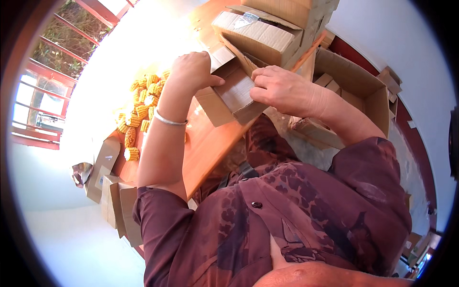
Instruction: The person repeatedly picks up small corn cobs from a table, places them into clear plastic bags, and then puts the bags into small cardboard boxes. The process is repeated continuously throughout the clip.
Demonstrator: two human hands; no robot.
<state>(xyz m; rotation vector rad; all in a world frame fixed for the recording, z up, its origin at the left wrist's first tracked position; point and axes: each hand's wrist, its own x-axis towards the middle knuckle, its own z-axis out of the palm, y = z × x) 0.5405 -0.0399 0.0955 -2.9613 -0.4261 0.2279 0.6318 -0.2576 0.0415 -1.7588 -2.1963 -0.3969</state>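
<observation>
A small open cardboard box (235, 88) sits at the edge of the wooden table (204, 152) before me, with its flaps spread outward. My left hand (193, 71) grips its left side, the thumb over the edge and the other fingers mostly hidden. On the opposite side, the curled fingers of my right hand (278, 88) pinch the box's rim. The inside that shows is bare cardboard. Left of the box, partly behind my left forearm, lies a pile of cut corn cob pieces (141, 104).
Larger cardboard boxes (258, 39) are stacked at the far end of the table. A big open carton (369, 89) holding smaller boxes stands to the right. More cardboard boxes (120, 204) lie at the lower left. Strong glare from the barred window (46, 91) whitens part of the tabletop.
</observation>
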